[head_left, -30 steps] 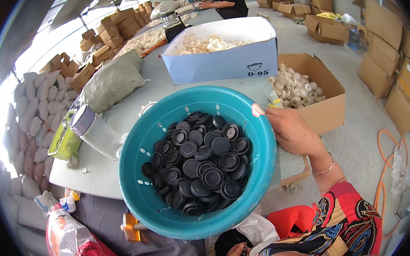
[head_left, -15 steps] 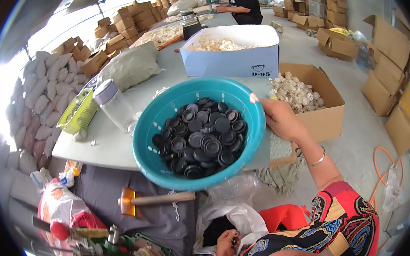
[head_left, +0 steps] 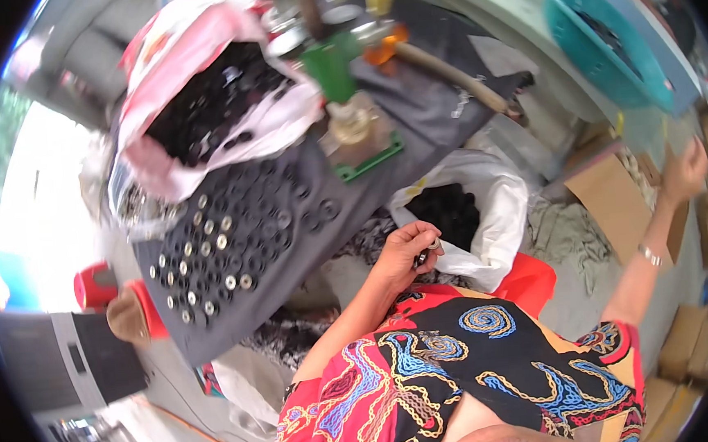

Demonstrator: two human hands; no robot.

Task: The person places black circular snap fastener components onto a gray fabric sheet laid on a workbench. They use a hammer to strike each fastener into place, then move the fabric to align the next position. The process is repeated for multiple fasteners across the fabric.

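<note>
Head view, looking steeply down over the person's lap. The left hand (head_left: 410, 254) sits just beside the open mouth of a white plastic bag (head_left: 497, 211) that holds a dark heap of black caps (head_left: 449, 213); its grip is together, thumb and fingers pinched on a small cap (head_left: 434, 243) with a pale ring. The right hand (head_left: 685, 171) is stretched out far from the bag, toward the upper right, with a bracelet (head_left: 650, 255) at the wrist; it lies just below a teal basin (head_left: 605, 47) of black caps that stands on the edge of the pale counter (head_left: 470, 3). Motion blur hides the fingers, so whether this grip is apart or together cannot be told, and contact with the basin cannot be judged.

Left of the bag a dark grey cloth (head_left: 289, 225) is spread out, dotted with rows of small black and silver caps (head_left: 209, 268). Above the cloth, a pink and white bag (head_left: 222, 99) lies open with more dark caps inside. Between that bag and the white bag stands a small press with a green frame (head_left: 354, 98); a hammer with a wooden handle (head_left: 451, 79) lies just beyond it. A brown cardboard box (head_left: 615, 203) sits to the right of the white bag, below the basin. A red stool (head_left: 100, 288) is at the far left of the cloth.
</note>
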